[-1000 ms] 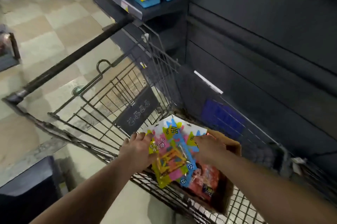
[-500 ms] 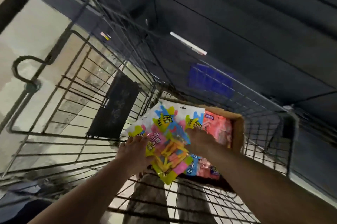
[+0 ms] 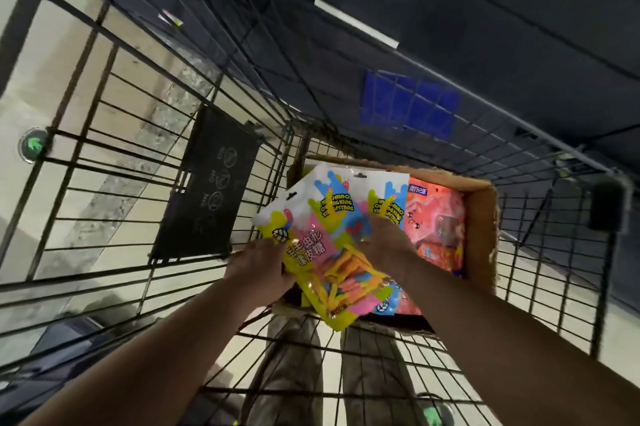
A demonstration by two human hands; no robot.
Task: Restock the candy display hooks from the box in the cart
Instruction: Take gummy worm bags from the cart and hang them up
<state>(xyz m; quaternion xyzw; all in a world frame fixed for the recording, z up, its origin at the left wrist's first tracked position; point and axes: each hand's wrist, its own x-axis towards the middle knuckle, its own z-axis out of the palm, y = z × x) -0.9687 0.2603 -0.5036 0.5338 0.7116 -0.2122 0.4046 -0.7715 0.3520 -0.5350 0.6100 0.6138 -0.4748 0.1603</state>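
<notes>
A cardboard box (image 3: 482, 238) sits in the wire cart (image 3: 145, 162), holding pink-red candy bags (image 3: 437, 228). Over the box's left half I hold a small stack of bright yellow, pink and blue gummy candy bags (image 3: 332, 252). My left hand (image 3: 258, 268) grips the stack's left edge, thumb on its front. My right hand (image 3: 386, 245) holds the stack from the right, fingers curled over the top bag. A second bag (image 3: 384, 193) of the same kind shows behind the first.
The cart's dark fold-down seat flap (image 3: 207, 183) hangs left of the box. Dark shelving with a white price strip (image 3: 356, 22) and a blue label (image 3: 408, 103) rises behind the cart. Tiled floor and my trouser legs (image 3: 329, 373) show through the cart's wire bottom.
The view has tilted down into the cart, closer to the box. Both hands have kept their hold on the candy bags, which sit slightly higher over the box.
</notes>
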